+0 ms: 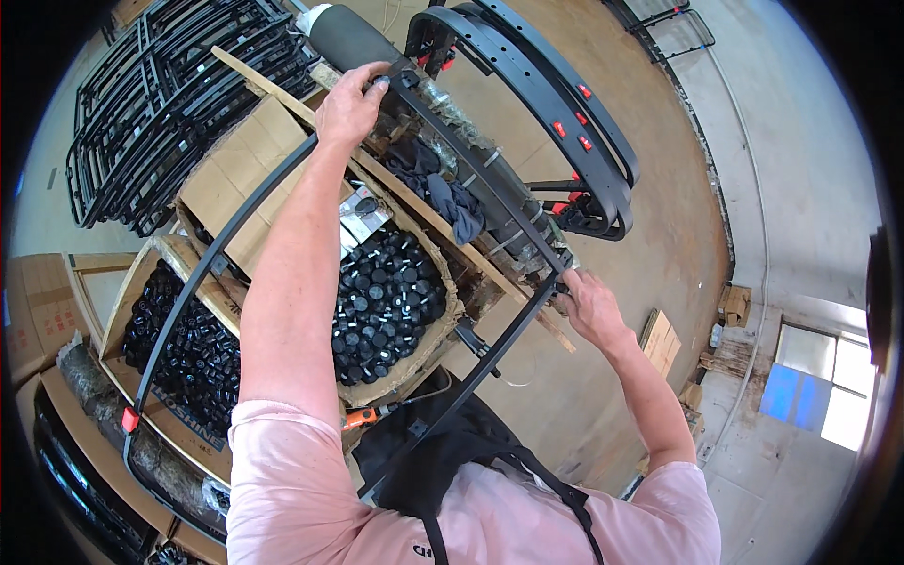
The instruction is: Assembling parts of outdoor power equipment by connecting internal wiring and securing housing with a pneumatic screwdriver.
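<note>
A black metal tube frame (480, 169) stretches across in front of me, its curved side running down to the left with a red clip (130, 420) on it. At the frame's far corner, my left hand (350, 108) is closed, thumb and fingers pinched round a small dark part there. My right hand (593, 306) has its fingers closed round the frame's right corner; the fingertips are partly hidden. Under the frame lies a long plastic-wrapped roll (504, 221). Dark cloth (457, 207) is bunched beside it.
Below my left arm stand a cardboard box of black knobs (386, 306) and another box of small black parts (184, 348). An orange-handled tool (361, 417) lies near my body. Stacked black frames (179, 104) stand far left; curved black racks (565, 104) stand beyond the roll.
</note>
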Action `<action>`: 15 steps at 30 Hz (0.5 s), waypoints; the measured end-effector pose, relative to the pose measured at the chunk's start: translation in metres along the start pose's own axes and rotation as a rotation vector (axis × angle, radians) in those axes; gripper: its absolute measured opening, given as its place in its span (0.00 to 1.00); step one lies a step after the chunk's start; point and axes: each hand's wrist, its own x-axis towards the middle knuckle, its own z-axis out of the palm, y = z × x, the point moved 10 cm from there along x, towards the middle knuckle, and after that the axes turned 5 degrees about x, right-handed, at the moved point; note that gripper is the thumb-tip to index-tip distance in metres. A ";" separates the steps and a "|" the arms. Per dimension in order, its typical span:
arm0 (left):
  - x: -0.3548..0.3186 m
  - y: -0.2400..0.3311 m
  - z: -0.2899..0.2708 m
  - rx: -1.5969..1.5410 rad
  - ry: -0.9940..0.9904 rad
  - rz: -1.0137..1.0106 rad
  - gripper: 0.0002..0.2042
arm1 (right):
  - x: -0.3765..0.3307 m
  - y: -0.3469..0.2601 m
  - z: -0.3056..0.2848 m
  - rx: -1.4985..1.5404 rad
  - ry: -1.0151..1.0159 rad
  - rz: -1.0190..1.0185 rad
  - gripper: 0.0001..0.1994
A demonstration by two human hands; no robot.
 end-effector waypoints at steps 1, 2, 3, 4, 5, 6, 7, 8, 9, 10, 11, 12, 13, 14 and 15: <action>0.002 -0.005 0.001 0.002 0.000 -0.006 0.15 | -0.001 -0.013 -0.006 -0.005 0.041 -0.105 0.13; 0.003 -0.016 0.004 -0.044 -0.021 -0.060 0.15 | -0.001 -0.014 -0.005 -0.005 0.036 -0.109 0.13; 0.003 -0.018 0.006 -0.094 -0.043 -0.109 0.15 | -0.001 -0.013 -0.005 0.006 0.028 -0.099 0.14; 0.002 -0.019 0.011 -0.014 -0.107 -0.151 0.15 | 0.000 -0.012 -0.005 0.017 0.021 -0.089 0.16; 0.002 -0.015 0.011 -0.016 -0.106 -0.153 0.15 | -0.001 -0.012 -0.004 0.015 0.020 -0.090 0.16; 0.001 -0.008 0.006 0.043 -0.069 -0.102 0.15 | -0.002 -0.011 -0.005 0.031 0.041 -0.097 0.16; 0.001 0.000 0.002 0.102 -0.031 -0.051 0.15 | -0.003 -0.010 -0.006 0.048 0.063 -0.104 0.15; 0.000 0.003 0.001 0.102 -0.029 -0.054 0.15 | -0.002 -0.009 -0.004 0.046 0.061 -0.106 0.15; -0.002 0.009 -0.002 0.147 -0.030 -0.079 0.15 | -0.001 0.000 0.001 0.042 0.044 -0.031 0.14; -0.004 0.011 -0.004 0.193 -0.032 -0.104 0.15 | -0.001 0.009 0.004 0.039 0.027 0.044 0.14; -0.004 0.010 -0.002 0.191 -0.034 -0.104 0.15 | -0.001 0.009 0.004 0.038 0.026 0.046 0.14; -0.003 0.008 -0.001 0.170 -0.042 -0.076 0.15 | 0.001 0.012 0.005 -0.028 0.020 0.109 0.14; -0.002 0.006 0.000 0.150 -0.051 -0.046 0.16 | 0.002 0.015 0.005 -0.094 0.015 0.172 0.17; -0.002 0.001 0.000 0.151 -0.049 -0.048 0.16 | 0.007 0.013 0.005 -0.095 0.015 0.169 0.17; -0.002 0.000 -0.001 0.085 -0.027 -0.028 0.16 | 0.011 0.014 0.006 -0.172 -0.003 0.196 0.21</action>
